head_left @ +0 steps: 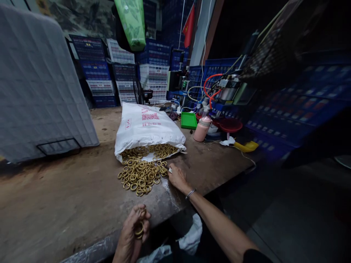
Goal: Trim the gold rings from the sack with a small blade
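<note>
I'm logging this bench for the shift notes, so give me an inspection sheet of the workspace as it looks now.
Surface: worn brown bench top, dusty, edge wrapped in plastic film.
Job's things: white sack lying open, brass rings spilled in a heap before it.
Clutter: green tray, pink bottle, red dish, yellow item.
Hands: left hand holds several rings in its fingers; right hand rests at the heap's edge.
Cables: red hoses on the machine behind.
Surroundings: stacked crates, grey padded cover, red flag.
</note>
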Tool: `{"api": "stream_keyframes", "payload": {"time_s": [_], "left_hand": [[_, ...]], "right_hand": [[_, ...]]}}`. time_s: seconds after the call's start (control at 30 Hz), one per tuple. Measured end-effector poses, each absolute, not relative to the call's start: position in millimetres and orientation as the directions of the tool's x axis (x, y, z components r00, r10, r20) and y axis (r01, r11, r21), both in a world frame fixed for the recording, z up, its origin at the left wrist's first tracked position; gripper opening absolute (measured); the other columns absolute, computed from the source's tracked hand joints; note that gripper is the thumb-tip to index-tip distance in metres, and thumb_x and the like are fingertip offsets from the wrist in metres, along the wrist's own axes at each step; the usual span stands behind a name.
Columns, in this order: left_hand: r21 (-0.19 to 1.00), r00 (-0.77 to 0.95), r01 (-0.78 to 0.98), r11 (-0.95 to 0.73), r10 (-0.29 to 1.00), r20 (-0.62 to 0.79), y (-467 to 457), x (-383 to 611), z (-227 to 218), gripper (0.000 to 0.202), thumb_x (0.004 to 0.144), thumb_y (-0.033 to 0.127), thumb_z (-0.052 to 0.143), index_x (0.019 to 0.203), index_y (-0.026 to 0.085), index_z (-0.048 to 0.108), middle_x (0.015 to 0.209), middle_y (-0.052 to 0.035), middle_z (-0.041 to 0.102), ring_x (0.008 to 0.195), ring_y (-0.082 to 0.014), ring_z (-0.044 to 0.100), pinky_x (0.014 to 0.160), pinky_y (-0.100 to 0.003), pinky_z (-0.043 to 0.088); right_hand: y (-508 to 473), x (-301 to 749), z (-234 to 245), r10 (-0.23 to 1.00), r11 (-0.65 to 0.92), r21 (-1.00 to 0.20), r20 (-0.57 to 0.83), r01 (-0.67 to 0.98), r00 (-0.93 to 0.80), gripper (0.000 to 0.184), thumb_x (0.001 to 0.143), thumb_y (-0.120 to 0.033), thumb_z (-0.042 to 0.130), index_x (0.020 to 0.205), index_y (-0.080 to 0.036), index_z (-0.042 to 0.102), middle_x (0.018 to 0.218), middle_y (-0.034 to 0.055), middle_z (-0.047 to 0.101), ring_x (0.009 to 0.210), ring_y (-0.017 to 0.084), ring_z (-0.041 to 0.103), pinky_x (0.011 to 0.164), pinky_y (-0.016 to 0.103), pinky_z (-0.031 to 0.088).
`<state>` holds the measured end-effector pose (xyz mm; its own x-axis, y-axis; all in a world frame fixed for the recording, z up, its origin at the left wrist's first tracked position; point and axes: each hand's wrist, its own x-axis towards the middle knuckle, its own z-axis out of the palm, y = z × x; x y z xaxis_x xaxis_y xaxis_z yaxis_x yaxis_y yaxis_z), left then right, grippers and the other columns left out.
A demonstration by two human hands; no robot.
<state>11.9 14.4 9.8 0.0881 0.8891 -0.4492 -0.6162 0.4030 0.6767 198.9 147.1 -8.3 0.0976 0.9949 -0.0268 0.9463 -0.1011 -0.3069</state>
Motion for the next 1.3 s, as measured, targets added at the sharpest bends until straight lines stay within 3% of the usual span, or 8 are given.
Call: {"api": "stream_keyframes", "payload": {"time_s": [0.2, 0.4, 0.53, 0.67, 0.8, 0.93, 1.1, 1.3], "left_hand": [[0.562, 0.137, -0.699, 0.442, 0.854, -0.502, 16, 6, 6, 0.023, 0.060, 0.032, 0.071, 0.072, 0.014, 0.062, 0.069, -0.0016, 0.059, 0.057, -0.0087, 0.052, 0.045, -0.017, 0.036], [0.596, 0.138, -0.681, 0.426, 0.874, -0.467, 18, 7, 5, 0.020, 0.063, 0.029, 0.070, 0.069, 0.013, 0.058, 0.072, -0.0019, 0.059, 0.062, -0.0101, 0.054, 0.044, -0.017, 0.036], [0.667, 0.096, -0.632, 0.394, 0.895, -0.436, 20, 8, 6, 0.024, 0.064, 0.032, 0.069, 0.068, 0.015, 0.053, 0.062, 0.0022, 0.054, 0.053, -0.0069, 0.050, 0.039, -0.014, 0.032], [0.778, -0.021, -0.546, 0.311, 0.923, -0.384, 24, 8, 1, 0.032, 0.062, 0.039, 0.068, 0.079, 0.017, 0.053, 0.054, 0.0058, 0.049, 0.043, -0.0049, 0.042, 0.034, -0.013, 0.027], [0.875, -0.107, -0.398, 0.276, 0.933, -0.343, 29, 9, -3, 0.038, 0.065, 0.046, 0.063, 0.088, 0.018, 0.053, 0.047, 0.0084, 0.045, 0.037, -0.0052, 0.038, 0.032, -0.013, 0.026], [0.917, -0.090, -0.275, 0.289, 0.942, -0.323, 31, 8, -1, 0.037, 0.064, 0.051, 0.060, 0.077, 0.017, 0.054, 0.039, 0.0099, 0.040, 0.031, -0.0038, 0.031, 0.032, -0.014, 0.024], [0.932, -0.125, -0.236, 0.275, 0.943, -0.309, 29, 6, 0, 0.036, 0.065, 0.052, 0.059, 0.070, 0.017, 0.052, 0.040, 0.0095, 0.040, 0.031, -0.0038, 0.029, 0.032, -0.015, 0.021], [0.981, -0.192, -0.117, 0.157, 0.965, -0.177, 26, 6, -5, 0.031, 0.068, 0.047, 0.058, 0.069, 0.016, 0.058, 0.045, 0.0066, 0.044, 0.038, -0.0065, 0.035, 0.039, -0.018, 0.027]], "right_hand": [[138, 195, -6, 1.000, -0.004, -0.315, 0.009, 0.949, 0.007, 0.018, 0.079, -0.017, 0.039, 0.092, -0.020, 0.051, 0.089, 0.0064, 0.061, 0.078, 0.017, 0.056, 0.059, 0.024, 0.029], [113, 181, -4, 0.979, 0.204, -0.425, 0.103, 0.882, -0.177, 0.018, 0.073, -0.012, 0.041, 0.087, -0.019, 0.051, 0.086, 0.0049, 0.059, 0.076, 0.015, 0.052, 0.063, 0.022, 0.031], [102, 170, -3, 0.965, 0.259, -0.570, 0.129, 0.779, -0.227, 0.018, 0.073, -0.012, 0.043, 0.087, -0.020, 0.051, 0.071, -0.0001, 0.058, 0.064, 0.012, 0.050, 0.059, 0.020, 0.030], [96, 159, 1, 0.934, 0.349, -0.666, 0.194, 0.659, -0.299, 0.019, 0.072, -0.011, 0.045, 0.085, -0.021, 0.053, 0.072, -0.0010, 0.058, 0.066, 0.012, 0.052, 0.062, 0.020, 0.033], [87, 149, 12, 0.891, 0.432, -0.710, 0.240, 0.556, -0.385, 0.015, 0.073, -0.013, 0.048, 0.084, -0.021, 0.056, 0.075, -0.0003, 0.059, 0.069, 0.013, 0.053, 0.064, 0.020, 0.036], [76, 142, 24, 0.856, 0.475, -0.725, 0.252, 0.499, -0.451, 0.011, 0.075, -0.018, 0.051, 0.084, -0.021, 0.058, 0.076, 0.0003, 0.060, 0.071, 0.013, 0.052, 0.066, 0.021, 0.036], [73, 134, 21, 0.921, 0.308, -0.851, 0.156, 0.425, -0.356, 0.011, 0.078, -0.024, 0.047, 0.080, -0.019, 0.057, 0.072, -0.0015, 0.057, 0.067, 0.010, 0.049, 0.062, 0.019, 0.036], [68, 129, 3, 0.938, -0.064, -0.956, -0.155, 0.286, -0.310, 0.034, 0.083, -0.044, 0.039, 0.069, -0.016, 0.051, 0.051, -0.0050, 0.046, 0.046, 0.007, 0.039, 0.046, 0.018, 0.030]]}}
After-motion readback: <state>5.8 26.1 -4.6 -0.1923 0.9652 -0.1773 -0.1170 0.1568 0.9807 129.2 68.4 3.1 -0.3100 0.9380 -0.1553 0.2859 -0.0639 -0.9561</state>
